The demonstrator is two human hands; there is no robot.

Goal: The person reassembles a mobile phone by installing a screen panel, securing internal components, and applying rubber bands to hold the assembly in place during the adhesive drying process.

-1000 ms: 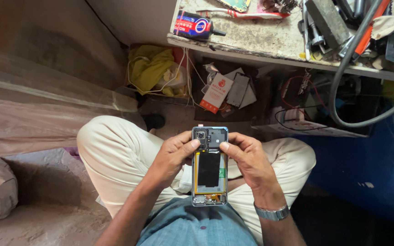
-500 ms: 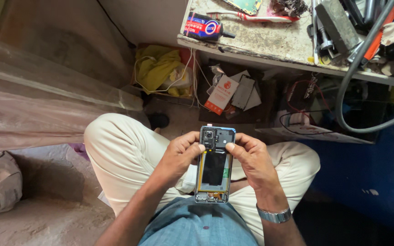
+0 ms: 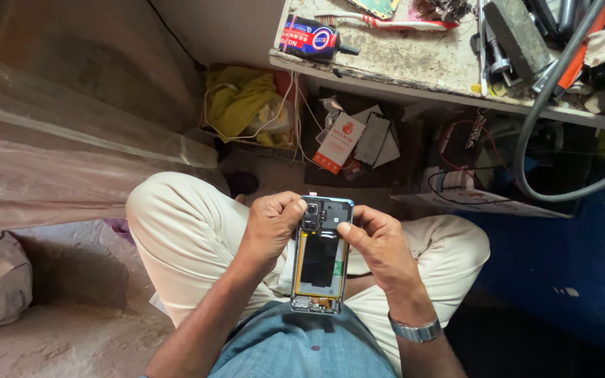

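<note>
Head view, looking down on a seated person in cream trousers (image 3: 183, 238) and a blue shirt (image 3: 302, 346). At centre, a slim rectangular smartphone with its back cover off, exposing a black battery in a yellow-edged frame (image 3: 320, 255), is held upright above the lap, camera module at the 12 o'clock end. The left hand (image 3: 269, 227) closes on the phone's edge at 9 o'clock, thumb and fingertips pressed at the camera corner. The right hand (image 3: 379, 248) clasps the opposite edge at 3 o'clock, thumb lying on the upper back; a metal wristwatch (image 3: 414, 329) sits on that wrist. At 12 o'clock, a cluttered worn workbench (image 3: 414, 63) bears a dark blue and red tube (image 3: 313, 38); at 11 o'clock, crumpled yellow cloth (image 3: 239, 98) lies below it
</note>
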